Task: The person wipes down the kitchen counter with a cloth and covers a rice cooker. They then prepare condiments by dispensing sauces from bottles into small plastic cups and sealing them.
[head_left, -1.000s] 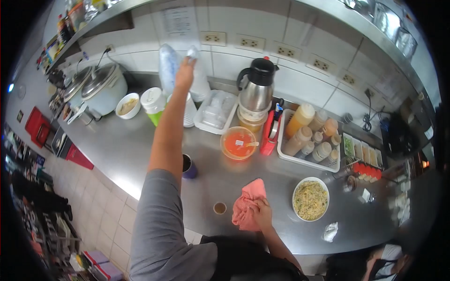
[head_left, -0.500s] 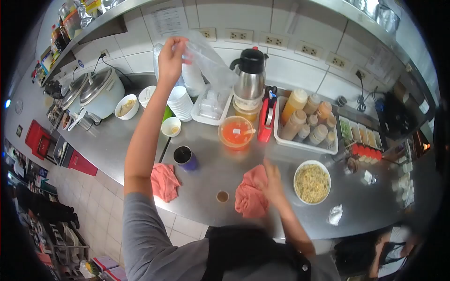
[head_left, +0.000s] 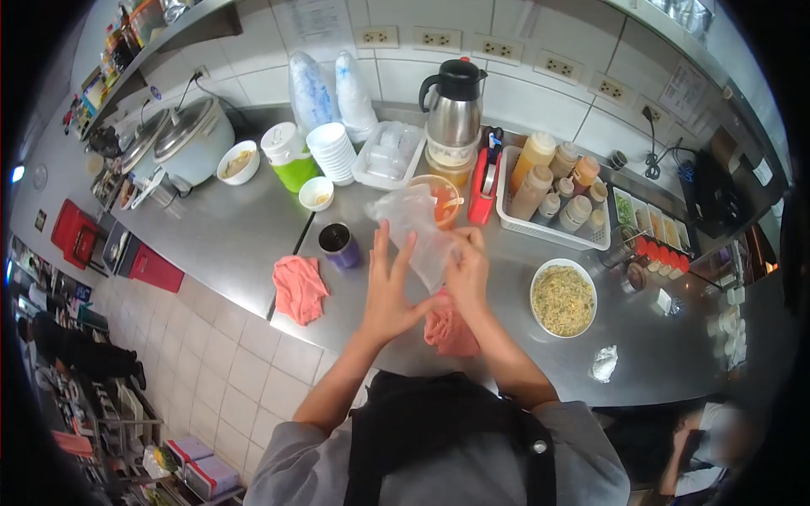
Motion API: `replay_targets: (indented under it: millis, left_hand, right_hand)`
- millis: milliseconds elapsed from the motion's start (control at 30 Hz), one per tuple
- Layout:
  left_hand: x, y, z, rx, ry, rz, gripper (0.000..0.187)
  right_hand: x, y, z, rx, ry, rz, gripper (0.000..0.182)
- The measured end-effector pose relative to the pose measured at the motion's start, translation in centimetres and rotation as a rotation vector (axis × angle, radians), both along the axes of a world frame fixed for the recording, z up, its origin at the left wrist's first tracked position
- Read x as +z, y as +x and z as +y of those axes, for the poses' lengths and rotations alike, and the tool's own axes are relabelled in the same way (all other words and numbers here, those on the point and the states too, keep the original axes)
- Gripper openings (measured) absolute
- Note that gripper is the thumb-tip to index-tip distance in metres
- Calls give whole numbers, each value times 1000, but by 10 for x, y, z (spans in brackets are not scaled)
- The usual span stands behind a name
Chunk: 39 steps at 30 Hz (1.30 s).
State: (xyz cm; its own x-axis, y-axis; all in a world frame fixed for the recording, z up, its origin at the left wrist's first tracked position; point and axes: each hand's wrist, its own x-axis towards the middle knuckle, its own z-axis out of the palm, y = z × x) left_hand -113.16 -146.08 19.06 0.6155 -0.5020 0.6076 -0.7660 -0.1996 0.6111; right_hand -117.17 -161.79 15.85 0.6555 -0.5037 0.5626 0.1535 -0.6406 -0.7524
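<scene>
The left hand [head_left: 390, 291], up by the wall half a second ago, has come down with the clear plastic bag [head_left: 413, 228], and the right hand [head_left: 466, 268] has left the pink cloth [head_left: 447, 331] to meet it. Both hold the bag above the surface [head_left: 236, 244]: left fingers spread against it, right pinching its edge. It looks flimsy, slippery, weightless; best gripped at the mouth.
</scene>
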Motion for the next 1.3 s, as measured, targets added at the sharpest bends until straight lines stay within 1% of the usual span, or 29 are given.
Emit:
replay_targets:
  millis: [67, 133, 167, 233, 267, 333, 367, 400, 467, 533, 567, 600, 633, 667, 733, 767, 800, 833, 867, 900, 933, 1000, 1033, 1067, 1133, 1167, 1233, 1267, 1300]
  left_hand:
    - [-28, -2, 5, 106, 52, 17, 73]
    - [-70, 20, 16, 232, 39, 177, 68]
    - [-87, 27, 22, 236, 40, 181, 68]
    - [-116, 37, 33, 51, -98, 774, 56]
    - [-125, 41, 38, 49, -101, 770, 56]
    - [-138, 42, 46, -104, -815, 1522, 51]
    - [-118, 29, 48, -138, -667, 1431, 48]
    - [-100, 15, 49, -138, -667, 1436, 48]
    - [-78, -4, 51, -387, -389, 1271, 44]
    - [-83, -11, 55, -480, -464, 1376, 40]
    - [-91, -16, 51, -305, -307, 1206, 41]
    - [-101, -17, 49, -131, -156, 1032, 42]
    - [-115, -12, 51, -59, -283, 1100, 36]
    - [-127, -7, 54, -56, -286, 1101, 36]
    - [-146, -2, 61, 103, -430, 1039, 24]
    - [-133, -4, 65, 47, -550, 1108, 28]
    - [-121, -7, 68, 55, -548, 1120, 28]
    - [-98, -12, 71, -4, -687, 1248, 33]
    - [-87, -14, 75, -62, -831, 1370, 39]
    - [-95, -10, 85, -159, -868, 1391, 42]
    - [-92, -6, 91, -148, -875, 1394, 42]
    - [-83, 3, 100, -199, -1009, 1353, 34]
    - [-115, 15, 111, -163, -898, 1220, 22]
    - [-140, 21, 120, -155, -900, 1218, 22]
    - [-172, 20, 134, 227, -313, 879, 16]
    - [-172, 15, 136, 278, -208, 844, 18]
    - [-188, 5, 138, 301, -139, 771, 19]
    - [-205, 3, 139, 319, -72, 694, 21]
    - [-221, 5, 141, 304, 2, 485, 26]
  right_hand:
    - [-14, -7, 15, 36, -74, 66, 30]
    - [-42, -6, 21, 392, 120, 32, 26]
    - [-32, -16, 26, 395, 120, 36, 26]
    - [0, -38, 36, 636, 857, 764, 29]
    - [-5, -42, 36, 636, 853, 762, 29]
    - [-27, -46, 28, 778, 724, 671, 33]
    - [-49, -42, 20, 776, 726, 672, 33]
    - [-75, -37, 10, 740, 727, 618, 34]
    - [-82, -32, 3, 698, 723, 557, 35]
    - [-81, -27, 4, 514, 1350, 296, 33]
    - [-82, -27, 11, 529, 1436, 281, 32]
    - [-82, -29, 13, 533, 1436, 286, 32]
    - [-81, -33, 16, 647, 1330, 471, 35]
    - [-80, -34, 17, 754, 1212, 649, 38]
    - [-76, -31, 25, 795, 1124, 680, 45]
    - [-53, -33, 26, 794, 1075, 673, 49]
    - [-41, -31, 27, 795, 1028, 668, 53]
    - [-64, -21, 25, 813, 1089, 533, 55]
    - [-60, -16, 27, 815, 1099, 547, 55]
    - [-54, -8, 28, 818, 1179, 500, 54]
    - [-49, -1, 29, 820, 1255, 450, 54]
    - [-44, 15, 35, 883, 1203, 450, 52]
    - [-44, 19, 40, 940, 1152, 441, 50]
    - [-55, 23, 44, 947, 1154, 445, 50]
    - [-95, 33, 48, 623, 446, 582, 42]
    - [-115, 31, 49, 627, 446, 583, 42]
    - [-145, 14, 48, 329, -240, 855, 34]
    - [-146, 11, 45, 333, -245, 855, 34]
    - [-147, 8, 42, 470, 133, 954, 32]
